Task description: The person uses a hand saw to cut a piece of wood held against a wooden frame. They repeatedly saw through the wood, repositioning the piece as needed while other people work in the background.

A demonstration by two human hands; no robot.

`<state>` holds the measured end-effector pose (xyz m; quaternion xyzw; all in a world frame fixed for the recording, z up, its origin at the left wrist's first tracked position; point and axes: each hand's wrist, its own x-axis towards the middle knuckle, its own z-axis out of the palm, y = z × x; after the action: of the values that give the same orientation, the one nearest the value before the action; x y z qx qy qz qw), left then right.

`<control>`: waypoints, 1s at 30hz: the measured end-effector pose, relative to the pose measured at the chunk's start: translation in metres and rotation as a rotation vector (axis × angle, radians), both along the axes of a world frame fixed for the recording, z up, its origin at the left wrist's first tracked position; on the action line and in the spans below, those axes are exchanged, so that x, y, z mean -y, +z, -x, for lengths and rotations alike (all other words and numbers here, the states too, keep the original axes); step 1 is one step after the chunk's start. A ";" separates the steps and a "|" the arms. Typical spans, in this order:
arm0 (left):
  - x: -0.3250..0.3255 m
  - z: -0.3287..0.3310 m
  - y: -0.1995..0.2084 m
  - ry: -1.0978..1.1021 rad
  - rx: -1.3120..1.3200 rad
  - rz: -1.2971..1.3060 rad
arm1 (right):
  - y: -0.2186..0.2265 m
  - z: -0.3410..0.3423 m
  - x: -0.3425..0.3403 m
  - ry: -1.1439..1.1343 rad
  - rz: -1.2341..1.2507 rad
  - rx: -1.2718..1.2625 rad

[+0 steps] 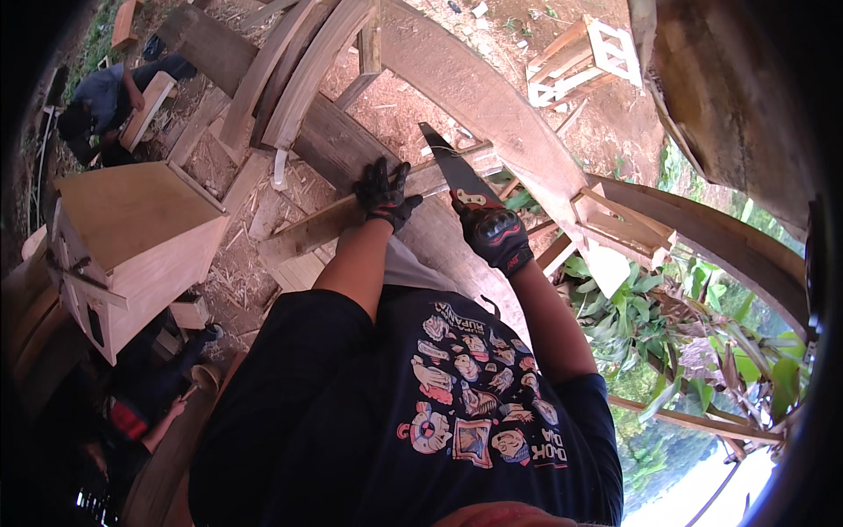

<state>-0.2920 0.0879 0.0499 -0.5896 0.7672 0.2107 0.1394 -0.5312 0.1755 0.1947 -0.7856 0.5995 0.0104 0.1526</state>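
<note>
My right hand (493, 234), in a black glove with red trim, is wrapped around the handle of a handsaw (451, 167). Its dark blade points away from me and crosses a narrow wooden plank (309, 227). On that plank rests my left hand (386, 195), also gloved in black, fingers spread and pressing down to the left of the saw. Beneath the plank lies a wide grey-brown board (338, 145) running from far left toward me. Whether the teeth are in the wood, I cannot tell.
A plywood box-like piece (145, 220) stands at left. Long boards (312, 66) and a broad plank (479, 79) extend ahead. Small wooden frames (615, 53) sit far right, with plants (632, 307) on the right. One person (101, 101) works far left, another (145, 417) near left.
</note>
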 end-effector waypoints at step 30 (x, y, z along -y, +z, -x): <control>0.002 0.001 0.003 -0.030 0.041 -0.073 | 0.085 0.059 -0.111 -0.678 0.226 0.545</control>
<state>-0.2930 0.0860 0.0533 -0.5765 0.7648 0.2245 0.1797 -0.5897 0.2864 0.2801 -0.5304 0.7584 -0.3132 0.2130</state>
